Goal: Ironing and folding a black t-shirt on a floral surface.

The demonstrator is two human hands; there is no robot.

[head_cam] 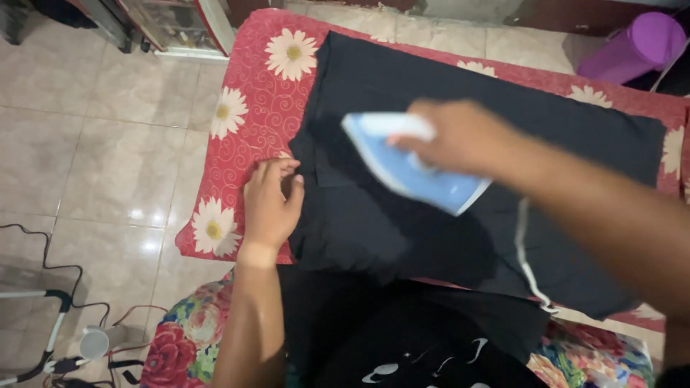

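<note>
A purple bin point(642, 43) stands on the tiled floor point(93, 136) past the far corner of the red daisy-print board point(248, 122); I cannot see what is in it. My right hand point(460, 136) has its grip clamped on the handle of the blue and white iron point(413, 169), which rests on the black garment point(445, 179) spread across the board. My left hand point(272, 205) lies flat with its grip open, fingers pressing the garment's left edge.
</note>
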